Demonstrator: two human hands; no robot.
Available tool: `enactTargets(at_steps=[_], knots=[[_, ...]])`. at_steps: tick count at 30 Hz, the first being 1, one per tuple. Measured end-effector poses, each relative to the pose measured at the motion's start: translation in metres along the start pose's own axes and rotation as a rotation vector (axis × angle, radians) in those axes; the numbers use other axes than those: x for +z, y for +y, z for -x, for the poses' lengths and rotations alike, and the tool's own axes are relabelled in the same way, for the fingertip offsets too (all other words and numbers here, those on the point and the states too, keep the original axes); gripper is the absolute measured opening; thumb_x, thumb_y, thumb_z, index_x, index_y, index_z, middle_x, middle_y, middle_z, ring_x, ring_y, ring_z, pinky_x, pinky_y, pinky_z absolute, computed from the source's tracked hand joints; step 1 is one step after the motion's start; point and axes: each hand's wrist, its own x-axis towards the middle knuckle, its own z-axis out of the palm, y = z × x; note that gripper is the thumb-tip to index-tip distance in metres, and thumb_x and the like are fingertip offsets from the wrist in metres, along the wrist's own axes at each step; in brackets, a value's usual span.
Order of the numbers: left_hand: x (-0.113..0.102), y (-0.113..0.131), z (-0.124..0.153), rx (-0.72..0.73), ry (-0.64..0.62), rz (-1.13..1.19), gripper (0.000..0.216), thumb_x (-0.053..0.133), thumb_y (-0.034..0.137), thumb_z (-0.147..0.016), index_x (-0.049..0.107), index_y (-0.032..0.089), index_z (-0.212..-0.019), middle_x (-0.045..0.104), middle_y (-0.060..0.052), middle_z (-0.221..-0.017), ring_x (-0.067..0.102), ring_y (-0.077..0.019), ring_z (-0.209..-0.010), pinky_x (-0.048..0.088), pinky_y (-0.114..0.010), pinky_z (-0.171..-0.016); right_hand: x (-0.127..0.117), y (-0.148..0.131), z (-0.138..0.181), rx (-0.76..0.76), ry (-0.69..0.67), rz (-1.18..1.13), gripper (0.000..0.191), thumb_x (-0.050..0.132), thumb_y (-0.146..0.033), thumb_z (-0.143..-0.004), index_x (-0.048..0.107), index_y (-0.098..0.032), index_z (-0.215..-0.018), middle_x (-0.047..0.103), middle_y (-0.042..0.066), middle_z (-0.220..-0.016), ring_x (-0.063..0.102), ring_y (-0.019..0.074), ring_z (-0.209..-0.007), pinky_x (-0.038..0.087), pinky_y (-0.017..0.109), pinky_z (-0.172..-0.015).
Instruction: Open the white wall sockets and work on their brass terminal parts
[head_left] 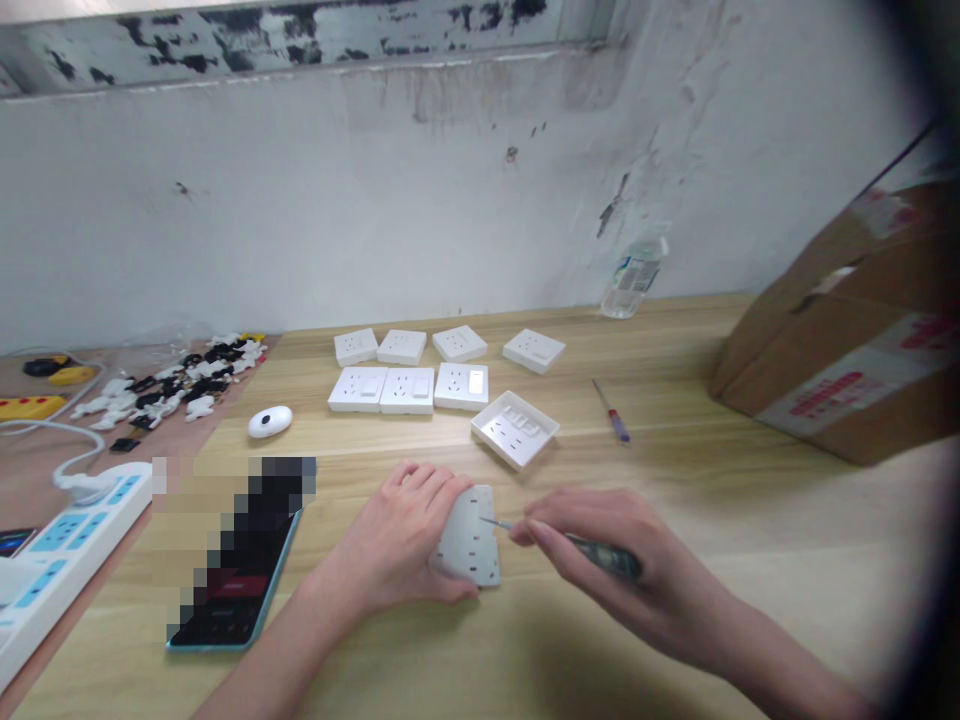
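Observation:
My left hand [412,540] grips a pale, flat plate [484,545] with small slots, steadying it against the wooden tabletop; the palm hides its left side. In my right hand [607,540] is a screwdriver [611,557] with a dark translucent handle. Its thin shaft points left over the plate, and whether the tip touches is too small to tell. Just beyond lies an open white socket cover [515,430], hollow side up. Behind it, several white wall sockets with switches [406,390] sit in two rough rows.
A second screwdriver [612,412] lies at the right, before a cardboard box [847,340]. A plastic bottle [636,277] stands by the wall. Leftward are a phone [277,560], a white oval device [270,422], a power strip [75,545] and scattered black and white pieces [172,385].

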Motion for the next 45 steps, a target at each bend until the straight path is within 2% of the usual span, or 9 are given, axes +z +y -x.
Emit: enactTargets(at_steps=[5,12,19,24,28,31,39,42,45], knots=[[-0.002,0.003,0.000,0.003,0.010,-0.011,0.074,0.073,0.047,-0.060,0.044,0.017,-0.121,0.059,-0.009,-0.110,0.054,-0.0291,-0.101,0.038,-0.045,-0.092,0.006,0.004,-0.005,-0.080,0.014,0.038,0.023,0.046,-0.020,-0.093,0.065,-0.018,-0.080,0.066,0.004,-0.069,0.059,0.0134,-0.064,0.043,0.025,-0.062],[-0.003,0.008,0.000,0.003,0.005,-0.041,0.073,0.074,0.046,-0.061,0.044,0.018,-0.120,0.059,-0.009,-0.111,0.054,-0.0293,-0.101,0.037,-0.045,-0.093,0.004,-0.003,-0.018,-0.022,-0.086,0.113,0.031,0.043,-0.024,-0.095,0.056,-0.017,-0.067,0.055,-0.001,-0.057,0.048,0.0096,-0.052,0.033,0.024,-0.052],[-0.004,0.007,0.001,-0.006,-0.017,-0.042,0.072,0.076,0.046,-0.060,0.045,0.018,-0.118,0.059,-0.009,-0.112,0.054,-0.0296,-0.102,0.036,-0.046,-0.095,0.010,-0.006,-0.023,-0.152,-0.142,0.180,0.025,0.044,-0.019,-0.093,0.057,-0.016,-0.072,0.062,0.002,-0.066,0.054,0.0118,-0.059,0.037,0.026,-0.059],[-0.003,0.006,0.001,-0.024,-0.009,-0.028,0.073,0.075,0.046,-0.060,0.045,0.017,-0.120,0.059,-0.010,-0.111,0.054,-0.0297,-0.102,0.037,-0.046,-0.094,0.023,-0.001,-0.013,-0.162,-0.059,0.217,0.025,0.043,-0.017,-0.093,0.060,-0.015,-0.075,0.064,0.004,-0.067,0.059,0.0143,-0.063,0.043,0.028,-0.064],[0.000,0.004,0.000,-0.032,-0.014,-0.001,0.075,0.075,0.048,-0.059,0.045,0.016,-0.120,0.059,-0.010,-0.111,0.054,-0.0291,-0.102,0.038,-0.045,-0.094,0.032,0.003,-0.002,-0.212,0.095,0.207,0.018,0.047,-0.012,-0.090,0.064,-0.015,-0.085,0.070,0.004,-0.076,0.064,0.0150,-0.069,0.048,0.032,-0.077],[0.001,-0.001,0.000,-0.046,-0.012,0.000,0.082,0.076,0.051,-0.059,0.043,0.016,-0.125,0.057,-0.010,-0.116,0.051,-0.0291,-0.107,0.037,-0.044,-0.096,0.032,0.005,0.003,-0.200,0.189,0.179,0.015,0.050,-0.011,-0.087,0.065,-0.016,-0.088,0.072,0.003,-0.078,0.066,0.0144,-0.071,0.051,0.030,-0.079],[-0.008,-0.017,0.012,-0.093,-0.078,0.022,0.114,0.077,0.059,-0.052,0.023,0.015,-0.143,0.044,-0.013,-0.135,0.041,-0.0312,-0.123,0.032,-0.045,-0.104,0.032,0.014,0.007,-0.185,0.177,0.164,0.018,0.049,-0.013,-0.088,0.066,-0.017,-0.091,0.073,0.002,-0.079,0.067,0.0136,-0.069,0.053,0.029,-0.076],[-0.013,-0.023,0.018,-0.102,-0.104,0.035,0.111,0.077,0.056,-0.053,0.024,0.017,-0.143,0.046,-0.012,-0.133,0.041,-0.0313,-0.122,0.030,-0.047,-0.104,0.031,0.018,0.008,-0.176,0.166,0.165,0.016,0.050,-0.013,-0.088,0.066,-0.017,-0.091,0.072,0.003,-0.080,0.067,0.0149,-0.072,0.053,0.030,-0.073],[-0.015,-0.022,0.019,-0.094,-0.098,0.048,0.095,0.076,0.049,-0.056,0.035,0.019,-0.135,0.052,-0.010,-0.124,0.046,-0.0310,-0.115,0.032,-0.048,-0.101,0.028,0.016,0.008,-0.193,0.154,0.160,0.015,0.051,-0.012,-0.087,0.065,-0.016,-0.091,0.072,0.003,-0.080,0.066,0.0146,-0.071,0.053,0.029,-0.071]])
